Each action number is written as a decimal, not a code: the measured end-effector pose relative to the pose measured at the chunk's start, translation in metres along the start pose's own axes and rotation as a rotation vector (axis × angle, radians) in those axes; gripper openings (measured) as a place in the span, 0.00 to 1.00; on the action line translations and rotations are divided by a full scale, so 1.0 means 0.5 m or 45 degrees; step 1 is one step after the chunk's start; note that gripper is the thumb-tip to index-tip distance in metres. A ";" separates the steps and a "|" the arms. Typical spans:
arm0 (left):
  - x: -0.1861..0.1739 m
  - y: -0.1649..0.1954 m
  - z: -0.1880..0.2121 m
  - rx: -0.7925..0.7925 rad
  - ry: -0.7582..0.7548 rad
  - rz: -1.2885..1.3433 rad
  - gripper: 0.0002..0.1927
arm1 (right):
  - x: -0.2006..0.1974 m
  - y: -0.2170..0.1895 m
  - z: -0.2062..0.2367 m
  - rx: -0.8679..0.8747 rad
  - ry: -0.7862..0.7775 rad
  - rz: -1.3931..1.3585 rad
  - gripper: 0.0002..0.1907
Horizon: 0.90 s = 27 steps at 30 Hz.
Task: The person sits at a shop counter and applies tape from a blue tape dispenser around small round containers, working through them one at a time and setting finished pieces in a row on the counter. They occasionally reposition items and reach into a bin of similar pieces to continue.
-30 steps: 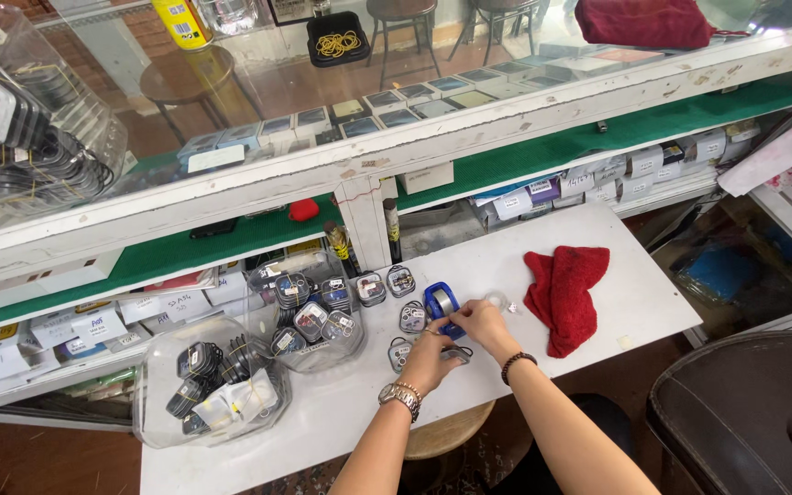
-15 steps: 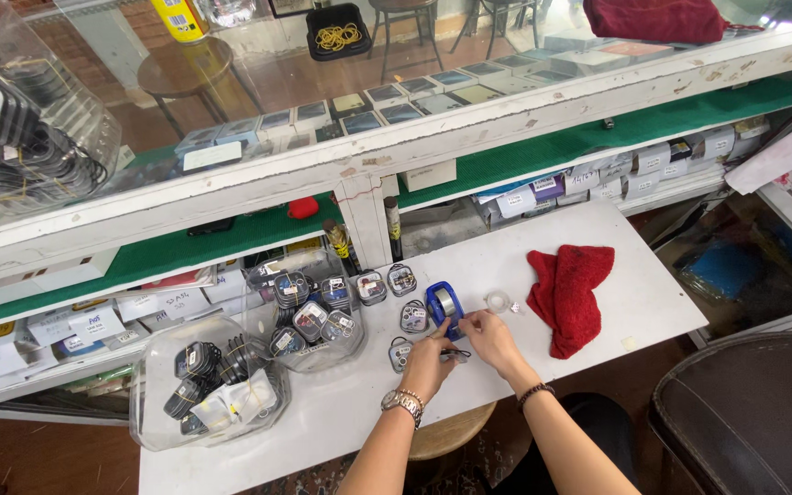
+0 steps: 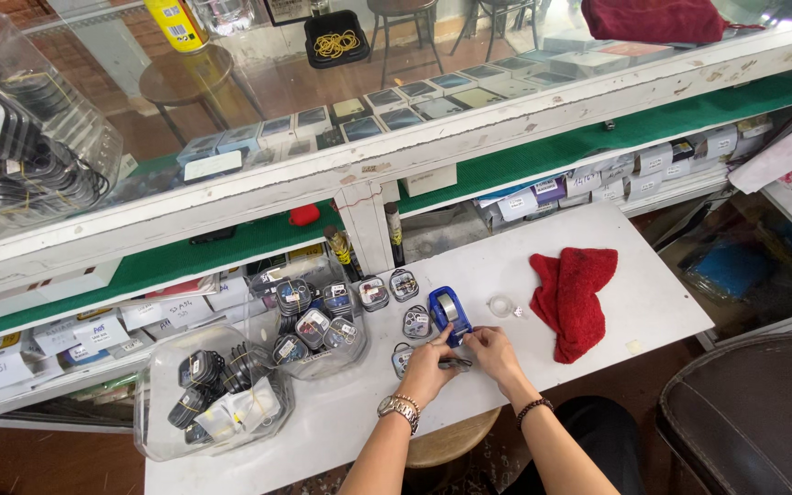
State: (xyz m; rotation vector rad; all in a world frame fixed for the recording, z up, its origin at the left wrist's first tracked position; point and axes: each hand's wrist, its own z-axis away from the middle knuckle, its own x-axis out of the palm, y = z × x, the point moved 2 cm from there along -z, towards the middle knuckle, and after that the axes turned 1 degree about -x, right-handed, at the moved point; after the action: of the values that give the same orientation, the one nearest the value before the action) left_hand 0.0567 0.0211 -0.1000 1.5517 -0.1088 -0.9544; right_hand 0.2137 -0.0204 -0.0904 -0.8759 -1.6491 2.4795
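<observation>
1. At a white bench (image 3: 653, 302) behind a glass display case, a person's left hand (image 3: 428, 362) and right hand (image 3: 492, 353) meet just below a blue tape dispenser (image 3: 449, 313).
2. Both hands pinch a small dark item (image 3: 456, 364) between the fingertips; it is too small to identify. Left grip closed on its left end, right grip closed on its right end, with the left fingers also touching the dispenser's base.
3. Small packaged discs (image 3: 403, 285) lie in a loose row just beside the dispenser; more fill a clear plastic tub (image 3: 318, 330) to the left.
4. A tiny clear round piece (image 3: 500, 305) sits between the dispenser and a red cloth (image 3: 572, 295), apart from both.
5. Risk, as judged from this view: the pinched item is held by fingertips only near the bench's front edge, so a slip could drop it to the floor; a careless right wrist could also knock the clear piece away.
</observation>
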 end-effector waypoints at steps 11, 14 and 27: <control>-0.045 -0.025 0.012 -0.432 0.171 1.167 0.13 | -0.046 -0.014 0.019 -0.265 0.127 0.024 0.09; -0.070 -0.013 0.020 -0.428 0.161 1.398 0.13 | -0.071 -0.053 0.025 -0.172 -0.246 -0.430 0.10; -0.110 0.070 0.025 -0.304 0.099 1.198 0.15 | -0.089 -0.242 0.079 -0.571 -0.663 -0.019 0.19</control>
State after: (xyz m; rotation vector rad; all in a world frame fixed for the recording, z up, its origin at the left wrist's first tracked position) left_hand 0.0284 0.0338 -0.0413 1.1093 -0.5897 -0.1482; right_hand 0.1998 -0.0155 0.0435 -0.2199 -2.4204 2.5072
